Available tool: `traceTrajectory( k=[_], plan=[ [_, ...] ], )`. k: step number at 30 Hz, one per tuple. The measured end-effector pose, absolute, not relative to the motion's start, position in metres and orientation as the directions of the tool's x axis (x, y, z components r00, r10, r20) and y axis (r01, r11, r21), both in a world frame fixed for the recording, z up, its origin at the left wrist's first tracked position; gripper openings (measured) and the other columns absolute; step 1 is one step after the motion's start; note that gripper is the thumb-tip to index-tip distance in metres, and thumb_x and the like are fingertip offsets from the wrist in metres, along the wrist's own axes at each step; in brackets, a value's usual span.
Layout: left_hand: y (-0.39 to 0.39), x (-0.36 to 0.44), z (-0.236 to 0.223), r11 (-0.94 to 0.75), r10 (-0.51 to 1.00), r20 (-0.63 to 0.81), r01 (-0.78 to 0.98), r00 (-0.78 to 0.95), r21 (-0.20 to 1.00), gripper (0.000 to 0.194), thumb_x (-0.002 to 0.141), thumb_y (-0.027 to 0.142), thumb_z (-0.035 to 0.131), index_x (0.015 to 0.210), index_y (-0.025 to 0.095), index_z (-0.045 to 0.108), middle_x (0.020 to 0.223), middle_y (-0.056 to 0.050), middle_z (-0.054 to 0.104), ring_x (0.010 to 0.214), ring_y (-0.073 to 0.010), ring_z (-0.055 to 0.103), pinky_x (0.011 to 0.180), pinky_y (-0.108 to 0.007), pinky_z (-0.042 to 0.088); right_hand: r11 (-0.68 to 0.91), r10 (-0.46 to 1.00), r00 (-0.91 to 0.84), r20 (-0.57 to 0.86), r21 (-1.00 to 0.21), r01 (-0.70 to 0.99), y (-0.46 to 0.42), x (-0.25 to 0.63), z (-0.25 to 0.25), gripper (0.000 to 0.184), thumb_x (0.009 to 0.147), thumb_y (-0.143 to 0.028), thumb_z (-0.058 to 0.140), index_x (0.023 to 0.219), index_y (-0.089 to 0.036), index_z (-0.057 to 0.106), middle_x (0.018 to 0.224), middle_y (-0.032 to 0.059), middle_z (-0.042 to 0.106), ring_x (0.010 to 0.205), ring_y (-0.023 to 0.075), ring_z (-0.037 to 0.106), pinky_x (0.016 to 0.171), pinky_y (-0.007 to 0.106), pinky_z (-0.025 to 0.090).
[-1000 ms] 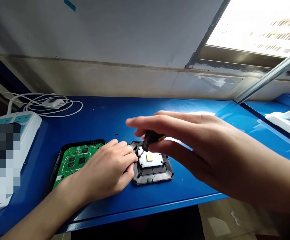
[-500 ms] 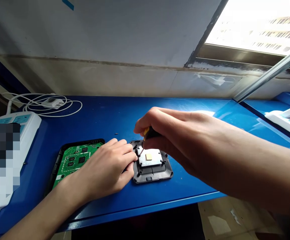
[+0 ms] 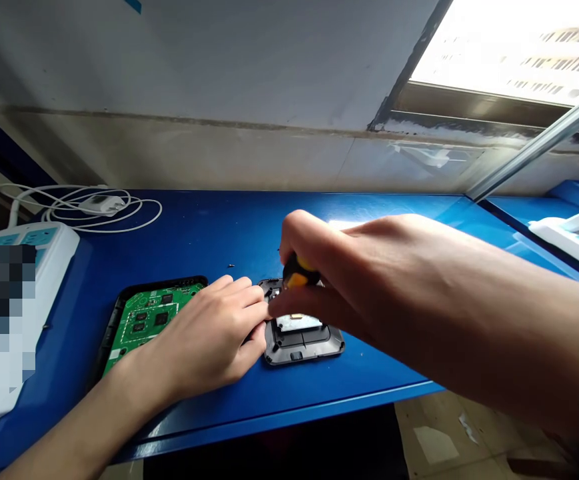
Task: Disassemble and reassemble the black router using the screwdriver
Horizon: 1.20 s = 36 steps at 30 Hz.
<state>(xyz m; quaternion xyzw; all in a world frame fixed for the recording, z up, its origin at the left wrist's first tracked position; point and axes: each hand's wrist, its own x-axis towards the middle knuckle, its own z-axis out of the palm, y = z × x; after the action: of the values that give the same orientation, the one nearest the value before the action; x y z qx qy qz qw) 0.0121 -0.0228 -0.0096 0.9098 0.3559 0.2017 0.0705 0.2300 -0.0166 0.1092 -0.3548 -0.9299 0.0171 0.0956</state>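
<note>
Screwdriver [image 3: 299, 273] pinched by the right hand [image 3: 356, 267] over the black cover [image 3: 314, 348]; at its left edge, the left hand [image 3: 226, 330] is placed, grip unclear.

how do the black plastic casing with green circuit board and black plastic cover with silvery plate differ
The casing holds a green, chip-dotted board; the cover, a silvery plate. The left forearm partly hides the casing; the right hand, the cover. Both are black, on a blue tabletop.
</note>
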Motion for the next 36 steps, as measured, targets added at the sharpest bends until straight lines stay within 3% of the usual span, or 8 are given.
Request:
traceTrajectory(
  k=[5, 11, 14, 20, 23, 30, 33, 36],
  plan=[
    [-0.023, 0.013, -0.008, -0.730, 0.683, 0.333, 0.621, 0.650, 0.285, 0.020, 0.087, 0.011, 0.050, 0.072, 0.021, 0.058, 0.072, -0.002, 0.065, 0.067, -0.0202, 0.056, 0.059, -0.034, 0.035, 0.746, 0.662, -0.719, 0.209, -0.096, 0.659, -0.018, 0.221, 0.104, 0.020, 0.103, -0.043, 0.056, 0.103, -0.024, 0.059, 0.052, -0.0097, 0.044, 0.041, 0.0077, 0.022, 0.051, 0.030, 0.015],
    [-0.022, 0.012, -0.006, -0.738, 0.675, 0.311, 0.622, 0.669, 0.262, 0.019, 0.086, 0.011, 0.053, 0.073, 0.019, 0.064, 0.073, -0.003, 0.066, 0.066, -0.0204, 0.056, 0.056, -0.033, 0.036, 0.733, 0.665, -0.739, 0.107, -0.281, 0.619, -0.011, 0.222, 0.109, 0.022, 0.109, -0.044, 0.048, 0.101, -0.026, 0.056, 0.063, -0.0091, 0.059, 0.048, 0.0075, 0.047, 0.049, 0.025, 0.027],
    [-0.023, 0.012, -0.005, -0.734, 0.679, 0.299, 0.625, 0.671, 0.265, 0.018, 0.088, 0.012, 0.054, 0.076, 0.020, 0.066, 0.074, -0.003, 0.067, 0.068, -0.0219, 0.058, 0.058, -0.034, 0.039, 0.706, 0.684, -0.725, 0.082, -0.324, 0.629, -0.013, 0.225, 0.112, 0.026, 0.109, -0.046, 0.046, 0.095, -0.025, 0.053, 0.063, -0.0088, 0.060, 0.049, 0.0072, 0.049, 0.045, 0.023, 0.028],
    [-0.023, 0.013, -0.007, -0.737, 0.675, 0.298, 0.602, 0.675, 0.307, 0.020, 0.089, 0.011, 0.055, 0.072, 0.020, 0.061, 0.078, -0.004, 0.069, 0.076, -0.0237, 0.062, 0.066, -0.036, 0.045, 0.704, 0.663, -0.749, 0.004, -0.345, 0.621, -0.014, 0.232, 0.113, 0.012, 0.104, -0.033, 0.050, 0.097, -0.024, 0.052, 0.070, -0.0057, 0.064, 0.049, 0.0091, 0.051, 0.045, 0.024, 0.033],
    [-0.022, 0.012, -0.007, -0.739, 0.673, 0.286, 0.609, 0.681, 0.289, 0.021, 0.091, 0.012, 0.053, 0.075, 0.021, 0.063, 0.077, -0.004, 0.069, 0.076, -0.0231, 0.061, 0.070, -0.037, 0.046, 0.724, 0.673, -0.736, 0.080, -0.277, 0.632, -0.009, 0.232, 0.110, 0.019, 0.106, -0.041, 0.053, 0.099, -0.023, 0.052, 0.064, -0.0069, 0.059, 0.045, 0.0083, 0.044, 0.042, 0.025, 0.025],
    [-0.023, 0.011, -0.009, -0.738, 0.674, 0.279, 0.621, 0.683, 0.262, 0.021, 0.091, 0.014, 0.053, 0.076, 0.021, 0.065, 0.078, -0.004, 0.069, 0.074, -0.0233, 0.060, 0.066, -0.037, 0.046, 0.722, 0.604, -0.732, 0.317, 0.173, 0.670, -0.008, 0.219, 0.109, 0.029, 0.098, -0.046, 0.062, 0.081, -0.023, 0.060, 0.051, -0.0073, 0.031, 0.042, 0.0089, 0.015, 0.043, 0.028, 0.008],
    [-0.023, 0.011, -0.009, -0.727, 0.686, 0.259, 0.623, 0.680, 0.291, 0.020, 0.092, 0.014, 0.053, 0.081, 0.021, 0.068, 0.085, -0.005, 0.072, 0.082, -0.0236, 0.063, 0.076, -0.038, 0.050, 0.681, 0.639, -0.700, 0.318, 0.189, 0.707, -0.008, 0.217, 0.110, 0.033, 0.101, -0.050, 0.057, 0.084, -0.021, 0.060, 0.047, -0.0089, 0.027, 0.038, 0.0081, 0.012, 0.045, 0.029, 0.007],
    [-0.023, 0.012, -0.008, -0.728, 0.685, 0.266, 0.615, 0.679, 0.304, 0.021, 0.091, 0.013, 0.052, 0.079, 0.020, 0.067, 0.087, -0.006, 0.073, 0.083, -0.0242, 0.064, 0.076, -0.038, 0.051, 0.762, 0.615, -0.764, 0.195, 0.102, 0.640, -0.009, 0.222, 0.112, 0.019, 0.100, -0.035, 0.058, 0.088, -0.021, 0.057, 0.049, -0.0082, 0.038, 0.036, 0.0073, 0.019, 0.045, 0.030, 0.011]
  ],
)
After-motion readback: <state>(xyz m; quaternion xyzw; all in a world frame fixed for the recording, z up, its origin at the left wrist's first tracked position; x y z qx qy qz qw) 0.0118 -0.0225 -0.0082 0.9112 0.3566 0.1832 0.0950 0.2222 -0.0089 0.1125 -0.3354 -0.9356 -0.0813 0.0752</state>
